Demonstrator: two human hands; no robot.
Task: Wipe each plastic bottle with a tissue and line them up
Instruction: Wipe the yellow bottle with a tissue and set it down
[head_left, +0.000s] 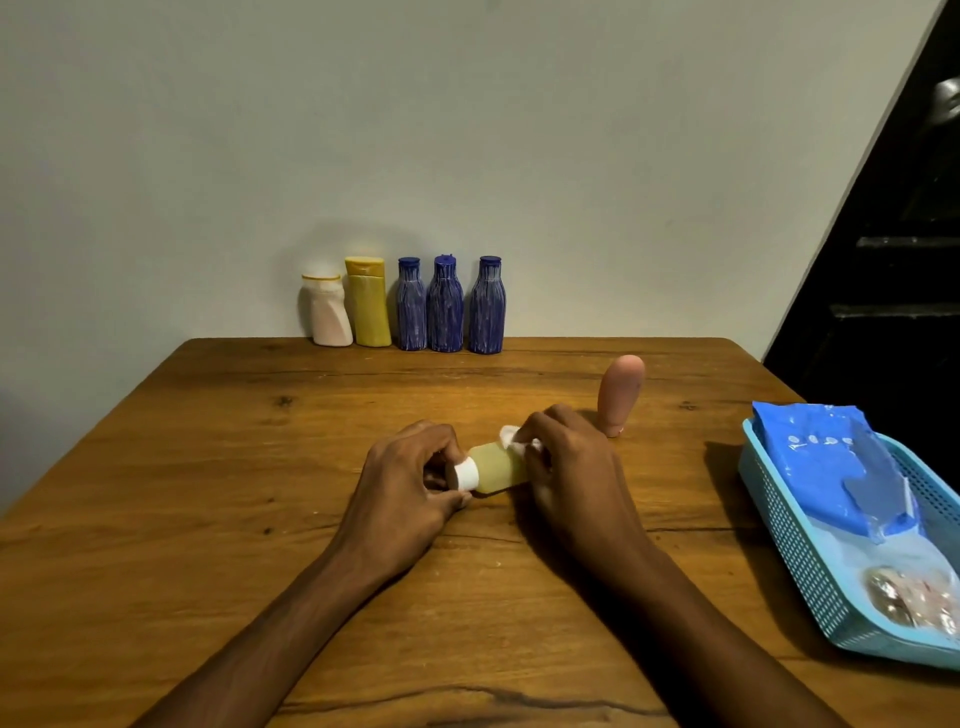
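Note:
A small pale-yellow bottle (497, 466) with a white cap lies sideways between my hands at the table's middle. My left hand (410, 480) grips its capped end. My right hand (566, 467) pinches a white tissue (514, 439) against the bottle's other end, hiding the base. At the far edge by the wall stands a row: a white-pink bottle (327, 312), a yellow bottle (368, 302) and three blue bottles (445, 306). A pink bottle (620, 395) stands on its cap just beyond my right hand.
A light-blue mesh basket (795, 545) sits at the table's right edge, holding a blue tissue pack (831, 467) and a shiny wrapper (904, 597). The wooden table (208, 467) meets a grey wall behind; a dark opening lies at the right.

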